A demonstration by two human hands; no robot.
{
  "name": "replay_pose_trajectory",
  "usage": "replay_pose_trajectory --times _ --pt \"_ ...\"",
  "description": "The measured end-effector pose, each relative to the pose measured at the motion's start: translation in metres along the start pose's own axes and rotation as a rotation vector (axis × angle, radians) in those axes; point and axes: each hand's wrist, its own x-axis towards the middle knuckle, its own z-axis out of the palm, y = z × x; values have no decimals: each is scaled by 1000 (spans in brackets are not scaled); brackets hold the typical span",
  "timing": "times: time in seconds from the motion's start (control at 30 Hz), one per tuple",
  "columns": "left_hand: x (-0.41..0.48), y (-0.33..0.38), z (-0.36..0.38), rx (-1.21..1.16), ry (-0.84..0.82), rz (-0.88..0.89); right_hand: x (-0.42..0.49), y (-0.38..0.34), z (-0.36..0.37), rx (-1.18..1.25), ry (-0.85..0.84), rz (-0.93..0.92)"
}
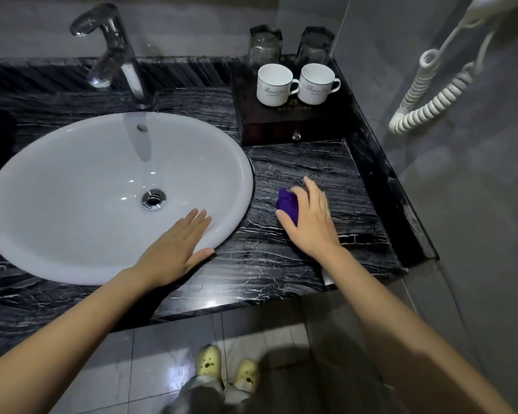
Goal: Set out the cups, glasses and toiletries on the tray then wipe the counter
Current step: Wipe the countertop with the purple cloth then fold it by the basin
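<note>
My right hand [310, 218] presses a bunched purple cloth [287, 204] onto the black marble counter [326, 171], right of the sink. My left hand [177, 248] lies flat and empty, fingers spread, on the front right rim of the white sink [72, 234]. At the back right a dark wooden tray box [284, 121] with a small drawer knob carries two white cups [274, 85] [316, 83], upright with handles to the right. Behind the cups stand two clear glasses [265, 44] [314, 46], upside down. No toiletries show.
A chrome tap [114, 52] rises behind the sink. A white coiled cord [431, 94] hangs on the grey right wall. A raised black ledge [401, 204] borders the counter's right side. Below are grey floor tiles and my yellow shoes [226, 372].
</note>
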Motion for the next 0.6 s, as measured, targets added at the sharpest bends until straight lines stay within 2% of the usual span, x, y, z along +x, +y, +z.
replay_pose_trajectory --times 0.07,0.13,0.4,0.6 --pt "0 0 0 15 -3 -3 3 -1 10 26 -56 62" --pt "0 -1 1 19 -4 -3 1 -7 21 -2 -32 90" --pt "0 0 1 -30 7 -10 -31 -60 50 -35 -93 -95" --pt "-13 -5 -1 -76 38 -60 -71 -109 70 28 -76 -76"
